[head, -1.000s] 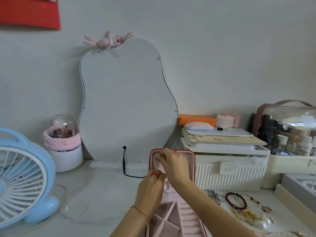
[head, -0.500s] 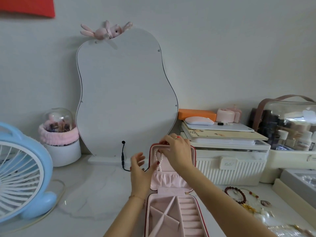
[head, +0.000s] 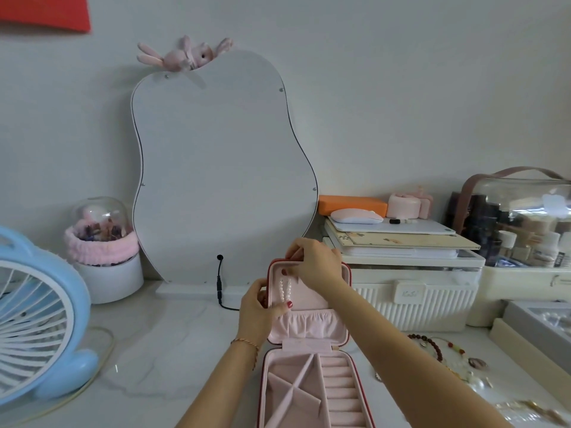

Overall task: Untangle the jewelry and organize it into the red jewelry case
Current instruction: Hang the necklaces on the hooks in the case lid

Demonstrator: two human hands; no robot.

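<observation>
Two hands met at the red jewelry case: right hand pinched the hanging white pearl strand from above; left hand gripped the lid's edge beside it.

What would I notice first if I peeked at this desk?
Probably the big curvy mirror against the wall, with a pink toy bunny on top. In front of it stands an open red jewelry case, where the right hand and left hand hang a pearl necklace inside the lid. A blue fan sits far left.
</observation>
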